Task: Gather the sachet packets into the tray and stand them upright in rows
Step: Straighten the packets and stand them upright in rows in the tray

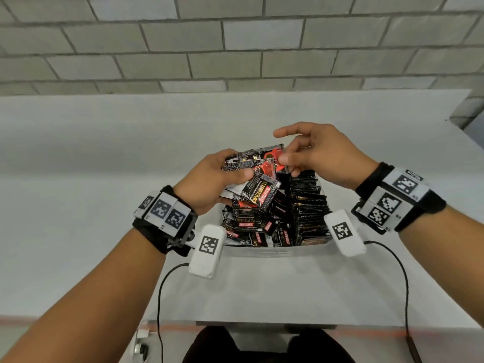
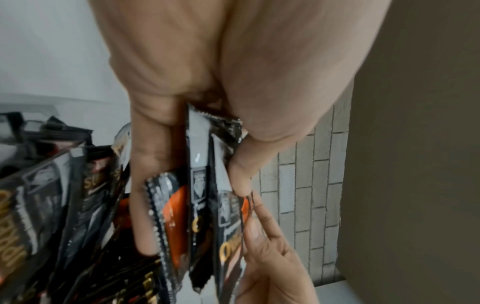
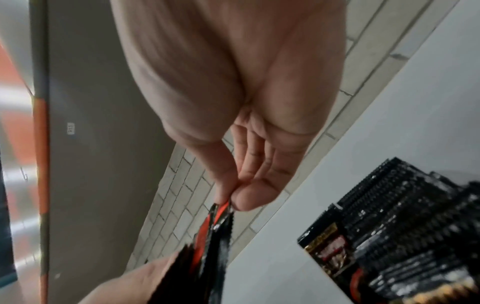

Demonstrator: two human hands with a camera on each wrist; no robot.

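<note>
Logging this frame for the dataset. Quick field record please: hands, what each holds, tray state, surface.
left hand: grips a fanned bunch of sachets above the tray
right hand: pinches the edge of one sachet in that bunch, index finger extended
tray: clear, on the white table
tray right side: upright row of sachets standing on edge
tray left side: loose pile, jumbled, lying at mixed angles
wrists: marker-tagged bands with cables
background: grey brick wall
</note>
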